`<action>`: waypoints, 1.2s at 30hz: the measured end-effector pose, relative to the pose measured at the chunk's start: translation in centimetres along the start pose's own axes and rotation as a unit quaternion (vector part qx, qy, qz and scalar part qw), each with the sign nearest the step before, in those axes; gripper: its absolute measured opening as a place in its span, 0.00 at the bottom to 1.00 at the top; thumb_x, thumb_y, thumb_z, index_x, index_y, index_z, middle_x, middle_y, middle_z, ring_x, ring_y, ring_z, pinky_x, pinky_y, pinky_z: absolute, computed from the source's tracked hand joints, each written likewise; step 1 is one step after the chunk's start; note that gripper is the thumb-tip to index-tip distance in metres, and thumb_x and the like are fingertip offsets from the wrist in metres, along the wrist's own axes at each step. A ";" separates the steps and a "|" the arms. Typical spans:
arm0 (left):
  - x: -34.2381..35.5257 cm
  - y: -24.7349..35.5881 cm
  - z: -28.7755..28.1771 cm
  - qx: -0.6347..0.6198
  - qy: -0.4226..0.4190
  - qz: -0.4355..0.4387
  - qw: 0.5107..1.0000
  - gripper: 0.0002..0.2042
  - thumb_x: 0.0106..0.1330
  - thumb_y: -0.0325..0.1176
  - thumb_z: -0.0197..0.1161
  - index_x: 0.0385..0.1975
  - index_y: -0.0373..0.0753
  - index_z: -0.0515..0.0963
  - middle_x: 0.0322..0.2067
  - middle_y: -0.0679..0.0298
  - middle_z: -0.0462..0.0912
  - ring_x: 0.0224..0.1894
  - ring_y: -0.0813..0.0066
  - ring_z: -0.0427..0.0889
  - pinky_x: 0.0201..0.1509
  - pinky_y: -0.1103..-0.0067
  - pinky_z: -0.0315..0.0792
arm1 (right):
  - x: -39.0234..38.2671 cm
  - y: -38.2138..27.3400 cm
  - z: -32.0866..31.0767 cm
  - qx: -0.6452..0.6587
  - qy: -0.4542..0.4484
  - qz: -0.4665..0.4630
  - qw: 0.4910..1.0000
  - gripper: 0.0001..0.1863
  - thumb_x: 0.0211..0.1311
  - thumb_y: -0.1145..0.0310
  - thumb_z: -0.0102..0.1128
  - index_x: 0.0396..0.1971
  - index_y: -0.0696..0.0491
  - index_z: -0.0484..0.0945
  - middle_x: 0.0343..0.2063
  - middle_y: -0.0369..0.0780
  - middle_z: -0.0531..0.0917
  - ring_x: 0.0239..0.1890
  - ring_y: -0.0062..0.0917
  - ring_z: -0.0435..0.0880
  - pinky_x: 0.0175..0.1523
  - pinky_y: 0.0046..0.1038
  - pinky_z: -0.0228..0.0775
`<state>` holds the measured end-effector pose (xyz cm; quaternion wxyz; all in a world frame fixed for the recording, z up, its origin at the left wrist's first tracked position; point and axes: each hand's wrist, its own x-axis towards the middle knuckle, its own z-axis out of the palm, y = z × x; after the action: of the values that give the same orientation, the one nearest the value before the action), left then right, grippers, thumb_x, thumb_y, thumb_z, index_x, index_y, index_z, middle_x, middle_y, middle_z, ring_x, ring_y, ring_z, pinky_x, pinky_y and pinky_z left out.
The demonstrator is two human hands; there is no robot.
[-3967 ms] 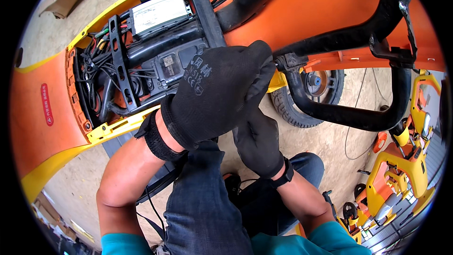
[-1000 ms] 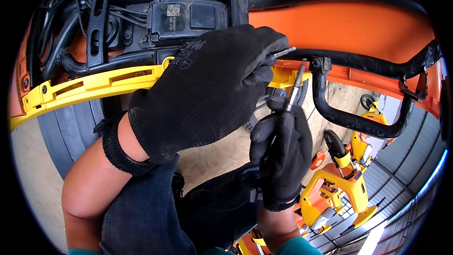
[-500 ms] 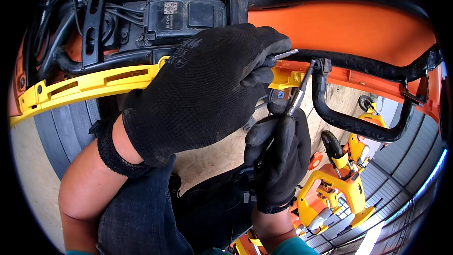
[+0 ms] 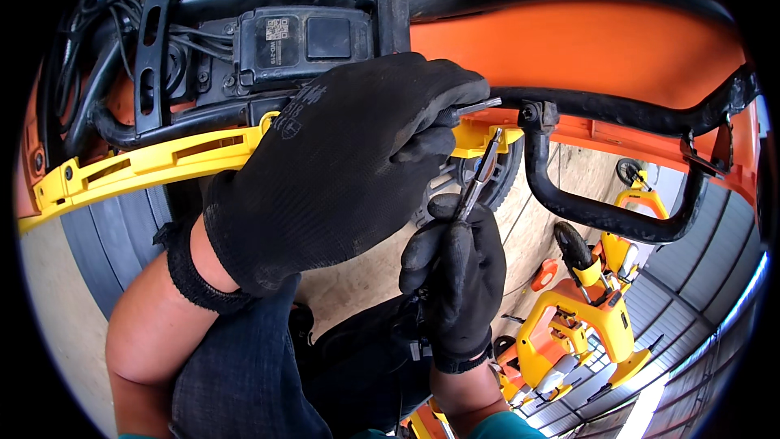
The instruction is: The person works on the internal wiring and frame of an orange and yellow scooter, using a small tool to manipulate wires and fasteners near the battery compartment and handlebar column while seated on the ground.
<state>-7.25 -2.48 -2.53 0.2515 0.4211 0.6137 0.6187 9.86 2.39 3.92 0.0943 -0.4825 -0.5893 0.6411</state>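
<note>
Both my hands wear black knit gloves. My left hand [image 4: 349, 162] is closed in front of the yellow trim strip [image 4: 146, 153], and a slim metal-tipped tool [image 4: 481, 105] sticks out between thumb and fingers; its handle is hidden. Lower and to the right, my right hand [image 4: 459, 276] grips a slender screwdriver-like tool [image 4: 481, 172] that points upward. Its tip is beside the end of the yellow strip, left of and apart from the bolt [image 4: 532, 113] on the bent black tube bracket [image 4: 601, 218]. The tool's back end is hidden in the glove.
Behind my hands are an orange body panel [image 4: 561, 49], a black control box [image 4: 305, 42] with cables, and black frame tubes. A wheel [image 4: 497, 175] shows past my right hand. Several yellow-and-orange vehicles [image 4: 552, 341] stand on the floor at right.
My right hand has drawn its tool off the bolt on the bracket, moving left and down. The left hand keeps its tool in nearly the same pose, and the whole view has shifted slightly.
</note>
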 end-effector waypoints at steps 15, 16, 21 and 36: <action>0.5 0.7 -0.1 -0.056 -0.013 -0.054 0.997 0.19 0.61 0.24 0.59 0.54 0.34 0.75 0.36 0.60 0.80 0.34 0.77 0.78 0.40 0.78 0.74 | -1.7 0.6 -1.9 -0.005 0.082 -0.180 0.980 0.10 0.66 0.78 0.54 0.46 0.60 0.72 0.29 0.36 0.74 0.29 0.16 0.73 0.37 0.21 0.70; 0.5 0.8 -0.1 -0.060 -0.014 -0.060 0.996 0.19 0.61 0.23 0.59 0.54 0.34 0.75 0.35 0.61 0.79 0.33 0.78 0.77 0.40 0.79 0.73 | -1.7 0.5 -2.8 0.067 0.160 -0.182 0.968 0.09 0.66 0.76 0.55 0.44 0.59 0.72 0.28 0.35 0.74 0.28 0.15 0.72 0.36 0.20 0.69; 0.4 1.0 -0.2 -0.065 -0.015 -0.062 0.996 0.17 0.63 0.23 0.57 0.53 0.33 0.76 0.32 0.64 0.78 0.31 0.82 0.75 0.38 0.82 0.72 | 0.0 -3.2 -4.6 -0.072 0.286 -0.278 0.914 0.14 0.71 0.65 0.54 0.49 0.57 0.70 0.30 0.34 0.74 0.27 0.10 0.69 0.28 0.14 0.58; 0.4 0.8 0.5 -0.058 -0.006 -0.061 0.996 0.15 0.66 0.25 0.57 0.52 0.31 0.75 0.31 0.66 0.77 0.31 0.82 0.74 0.39 0.82 0.72 | 1.9 -3.7 -4.7 -0.087 0.242 -0.274 0.927 0.22 0.72 0.55 0.53 0.54 0.58 0.69 0.41 0.45 0.83 0.37 0.21 0.83 0.37 0.15 0.73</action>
<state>-6.88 -1.93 -1.75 0.3163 0.3709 0.6000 0.6344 10.61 7.87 6.82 0.3635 -0.4493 -0.7111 0.4003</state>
